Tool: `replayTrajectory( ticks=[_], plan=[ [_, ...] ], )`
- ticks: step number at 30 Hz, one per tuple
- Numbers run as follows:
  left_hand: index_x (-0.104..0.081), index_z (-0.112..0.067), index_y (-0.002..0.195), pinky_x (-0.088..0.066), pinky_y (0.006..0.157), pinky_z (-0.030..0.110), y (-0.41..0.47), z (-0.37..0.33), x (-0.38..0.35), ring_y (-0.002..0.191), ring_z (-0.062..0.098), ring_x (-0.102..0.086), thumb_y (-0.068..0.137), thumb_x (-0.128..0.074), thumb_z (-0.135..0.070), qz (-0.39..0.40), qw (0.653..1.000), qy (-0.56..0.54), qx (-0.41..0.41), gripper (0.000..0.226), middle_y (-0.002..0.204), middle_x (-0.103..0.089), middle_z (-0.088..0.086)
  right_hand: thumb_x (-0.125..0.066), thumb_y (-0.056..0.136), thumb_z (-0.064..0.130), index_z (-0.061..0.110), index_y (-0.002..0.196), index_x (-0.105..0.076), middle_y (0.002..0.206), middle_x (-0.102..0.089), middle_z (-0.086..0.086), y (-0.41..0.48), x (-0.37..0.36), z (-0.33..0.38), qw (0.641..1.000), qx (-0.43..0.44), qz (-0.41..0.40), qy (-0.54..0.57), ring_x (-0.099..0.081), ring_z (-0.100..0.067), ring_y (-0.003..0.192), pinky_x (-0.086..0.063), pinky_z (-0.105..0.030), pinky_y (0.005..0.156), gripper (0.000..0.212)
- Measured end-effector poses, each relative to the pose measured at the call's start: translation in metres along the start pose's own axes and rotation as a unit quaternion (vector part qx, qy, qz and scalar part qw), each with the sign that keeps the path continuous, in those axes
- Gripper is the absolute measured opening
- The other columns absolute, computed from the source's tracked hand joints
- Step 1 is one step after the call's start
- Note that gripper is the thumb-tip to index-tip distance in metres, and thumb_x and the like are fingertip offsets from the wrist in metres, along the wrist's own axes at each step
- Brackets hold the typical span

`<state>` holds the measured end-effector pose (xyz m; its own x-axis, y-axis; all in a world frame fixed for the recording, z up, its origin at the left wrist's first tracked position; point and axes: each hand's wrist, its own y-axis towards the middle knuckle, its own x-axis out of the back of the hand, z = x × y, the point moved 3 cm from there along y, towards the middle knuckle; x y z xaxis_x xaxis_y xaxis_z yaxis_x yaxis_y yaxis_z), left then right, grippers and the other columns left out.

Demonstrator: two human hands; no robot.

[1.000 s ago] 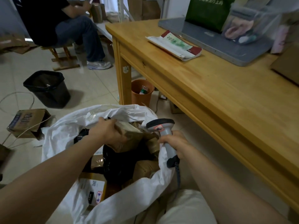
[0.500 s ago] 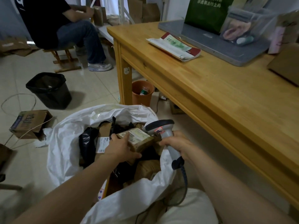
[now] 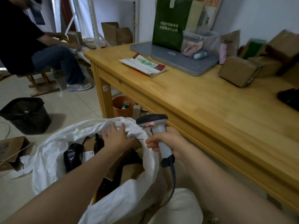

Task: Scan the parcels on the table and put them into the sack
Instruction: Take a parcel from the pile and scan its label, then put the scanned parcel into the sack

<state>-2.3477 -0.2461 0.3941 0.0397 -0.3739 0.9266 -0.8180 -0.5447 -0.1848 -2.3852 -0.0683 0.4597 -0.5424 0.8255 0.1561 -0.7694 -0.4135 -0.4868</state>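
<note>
A white sack (image 3: pixel 53 152) stands open on the floor beside the wooden table (image 3: pixel 210 113), with brown and black parcels (image 3: pixel 73 156) inside. My left hand (image 3: pixel 115 137) hovers over the sack's mouth near its far rim, fingers spread, holding nothing. My right hand (image 3: pixel 168 142) grips a grey barcode scanner (image 3: pixel 153 125) by its handle, just right of the sack. Brown cardboard parcels (image 3: pixel 237 71) sit at the table's far right. A flat white, green and red mailer (image 3: pixel 143 64) lies near the table's left end.
A grey board (image 3: pixel 178 62) on the table carries a green bag (image 3: pixel 168 23) and a clear box. A black item (image 3: pixel 289 98) lies at the right edge. On the floor: a black bin (image 3: pixel 25 115), an orange bin (image 3: pixel 123 107), a cardboard box (image 3: pixel 11 149). A seated person (image 3: pixel 24 44) is at far left.
My left hand has let go of the brown labelled parcel in the sack and lifted toward the far rim, now empty. The view has tilted up, showing more of the table.
</note>
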Motion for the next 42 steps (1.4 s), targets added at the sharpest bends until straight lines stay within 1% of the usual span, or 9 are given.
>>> replayTrajectory(
  ticks=[3, 9, 13, 16, 21, 28, 32, 36, 42],
  plan=[
    [-0.033, -0.025, 0.147, -0.008, 0.118, 0.046, -0.014, -0.076, 0.040, 0.144, 0.026, -0.021, 0.087, -0.057, -0.049, -0.141, 0.976, -0.057, -0.155, 0.069, 0.155, -0.027, 0.009, -0.067, 0.086, 0.005, 0.001, 0.093, -0.063, 0.076, -0.072, -0.016, -0.035, 0.030, 0.020, 0.991, 0.049, -0.016, 0.121, -0.068, -0.022, 0.060, -0.056, -0.034, 0.064, 0.009],
    [-0.035, -0.021, 0.147, -0.008, 0.119, 0.044, -0.055, -0.224, 0.074, 0.141, 0.023, -0.026, 0.089, -0.056, -0.043, -0.171, 0.936, -0.071, -0.301, 0.066, 0.153, -0.032, 0.006, -0.065, 0.089, 0.014, 0.000, 0.090, -0.061, 0.069, -0.067, -0.014, -0.112, 0.136, 0.044, 0.939, 0.105, -0.101, 0.311, -0.063, -0.020, 0.051, -0.056, -0.029, 0.051, 0.015],
    [-0.034, -0.018, 0.148, -0.021, 0.116, 0.042, -0.095, -0.316, 0.070, 0.135, 0.025, -0.036, 0.089, -0.057, -0.039, -0.135, 0.903, -0.084, -0.399, 0.067, 0.147, -0.042, 0.006, -0.058, 0.093, 0.014, 0.004, 0.082, -0.054, 0.055, -0.060, -0.006, -0.159, 0.214, 0.031, 0.884, 0.127, -0.166, 0.418, -0.051, -0.012, 0.039, -0.047, -0.020, 0.041, 0.015],
    [-0.035, -0.019, 0.148, -0.035, 0.108, 0.037, -0.124, -0.376, 0.055, 0.132, 0.025, -0.040, 0.091, -0.058, -0.035, -0.060, 0.886, -0.086, -0.452, 0.063, 0.148, -0.042, 0.005, -0.056, 0.093, 0.013, 0.005, 0.079, -0.052, 0.052, -0.059, -0.004, -0.188, 0.269, 0.009, 0.858, 0.130, -0.230, 0.441, -0.049, -0.010, 0.039, -0.045, -0.019, 0.040, 0.016],
    [-0.038, -0.020, 0.147, -0.038, 0.107, 0.034, -0.144, -0.474, 0.010, 0.134, 0.021, -0.041, 0.096, -0.055, -0.027, 0.020, 0.853, -0.024, -0.520, 0.054, 0.148, -0.043, 0.003, -0.054, 0.093, 0.009, 0.005, 0.081, -0.053, 0.057, -0.057, -0.006, -0.218, 0.353, -0.026, 0.823, 0.129, -0.312, 0.457, -0.049, -0.010, 0.038, -0.044, -0.019, 0.040, 0.013],
    [-0.024, -0.018, 0.152, -0.033, 0.113, 0.034, -0.126, -0.589, -0.060, 0.141, 0.023, -0.032, 0.099, -0.048, -0.012, 0.054, 0.824, 0.098, -0.555, 0.059, 0.154, -0.033, 0.006, -0.056, 0.092, 0.006, 0.004, 0.083, -0.054, 0.060, -0.058, -0.008, -0.215, 0.429, -0.057, 0.824, 0.108, -0.339, 0.440, -0.048, -0.012, 0.038, -0.045, -0.020, 0.040, 0.009],
    [-0.018, -0.017, 0.154, -0.031, 0.111, 0.034, -0.108, -0.627, -0.082, 0.141, 0.024, -0.031, 0.100, -0.047, -0.015, 0.054, 0.806, 0.168, -0.565, 0.061, 0.154, -0.032, 0.008, -0.057, 0.092, 0.006, 0.003, 0.088, -0.055, 0.058, -0.058, -0.009, -0.193, 0.451, -0.068, 0.831, 0.094, -0.323, 0.444, -0.049, -0.012, 0.037, -0.045, -0.020, 0.038, 0.005],
    [-0.050, -0.016, 0.137, -0.041, 0.098, 0.034, -0.094, -0.645, -0.097, 0.122, 0.027, -0.051, 0.100, -0.044, -0.019, 0.082, 0.824, 0.178, -0.531, 0.038, 0.134, -0.053, 0.011, -0.058, 0.091, 0.006, 0.003, 0.095, -0.055, 0.058, -0.060, -0.010, -0.180, 0.459, -0.074, 0.835, 0.091, -0.324, 0.436, -0.050, -0.012, 0.038, -0.046, -0.020, 0.038, 0.006],
    [-0.061, -0.015, 0.112, -0.046, 0.078, 0.036, -0.096, -0.618, -0.071, 0.099, 0.026, -0.058, 0.100, -0.046, -0.023, 0.059, 0.847, 0.124, -0.513, 0.020, 0.105, -0.060, 0.007, -0.060, 0.088, 0.006, 0.003, 0.096, -0.056, 0.060, -0.061, -0.010, -0.192, 0.444, -0.074, 0.840, 0.105, -0.324, 0.422, -0.051, -0.013, 0.040, -0.046, -0.022, 0.039, 0.009]
  ],
)
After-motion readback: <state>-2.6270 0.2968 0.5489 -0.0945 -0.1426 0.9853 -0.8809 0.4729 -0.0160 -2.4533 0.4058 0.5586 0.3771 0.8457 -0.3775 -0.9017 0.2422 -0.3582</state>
